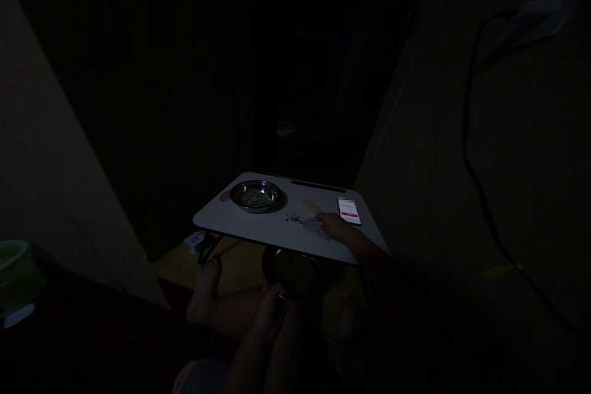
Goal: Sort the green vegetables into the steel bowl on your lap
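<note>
Steel bowl [252, 210] w/ pale pcs [256, 198]; dk bowl [268, 269] w/ greenish pcs [295, 271].

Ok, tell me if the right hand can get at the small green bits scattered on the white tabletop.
Likely yes: the right hand is at the tabletop beside the bits, and the shiny metal bowl stands clear to their left.

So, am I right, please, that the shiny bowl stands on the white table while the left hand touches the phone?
Not quite: the shiny bowl does stand on the white table, but the head view shows the left hand at the rim of the dark bowl below.
</note>
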Tool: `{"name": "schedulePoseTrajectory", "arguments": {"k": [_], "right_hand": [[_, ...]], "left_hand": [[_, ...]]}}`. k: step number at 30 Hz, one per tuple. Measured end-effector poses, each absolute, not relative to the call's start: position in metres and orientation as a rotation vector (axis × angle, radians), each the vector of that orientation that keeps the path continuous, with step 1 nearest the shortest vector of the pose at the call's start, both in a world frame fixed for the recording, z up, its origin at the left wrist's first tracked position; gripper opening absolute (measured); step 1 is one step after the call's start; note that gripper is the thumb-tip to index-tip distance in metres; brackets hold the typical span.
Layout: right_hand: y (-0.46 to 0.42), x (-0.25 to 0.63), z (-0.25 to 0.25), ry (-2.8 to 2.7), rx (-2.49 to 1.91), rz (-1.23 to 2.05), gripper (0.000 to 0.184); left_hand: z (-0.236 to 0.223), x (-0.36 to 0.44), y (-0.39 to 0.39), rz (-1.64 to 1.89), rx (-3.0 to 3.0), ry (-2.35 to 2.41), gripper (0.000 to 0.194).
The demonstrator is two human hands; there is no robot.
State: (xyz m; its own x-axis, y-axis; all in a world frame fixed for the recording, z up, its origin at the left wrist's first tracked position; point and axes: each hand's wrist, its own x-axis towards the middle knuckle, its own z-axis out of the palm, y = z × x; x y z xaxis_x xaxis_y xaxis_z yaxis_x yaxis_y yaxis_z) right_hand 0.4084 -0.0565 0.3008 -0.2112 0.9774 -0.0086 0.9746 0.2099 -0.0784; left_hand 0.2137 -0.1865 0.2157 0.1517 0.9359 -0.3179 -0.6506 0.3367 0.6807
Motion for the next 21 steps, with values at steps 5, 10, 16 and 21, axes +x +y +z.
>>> {"name": "schedulePoseTrajectory", "arguments": {"k": [5, 10, 16, 21], "right_hand": [[-0.0511, 0.4030, 0.2995, -2.389, -1.984, 0.071, 0.038], [-0.0483, 0.4019, 0.2969, -2.371, -1.990, 0.072, 0.034], [-0.0506, 0.4081, 0.2977, -2.358, -2.039, 0.077, 0.034], [-0.0532, 0.4096, 0.3002, -2.352, -2.023, 0.085, 0.034]], "left_hand": [[0.2165, 0.2136, -0.1860, 1.185, 0.425, 0.811, 0.021], [0.2091, 0.2157, -0.1849, 1.186, 0.376, 0.842, 0.020], [0.2150, 0.2157, -0.1888, 1.206, 0.419, 0.836, 0.016], [0.2150, 0.2156, -0.1876, 1.238, 0.374, 0.837, 0.023]]}}
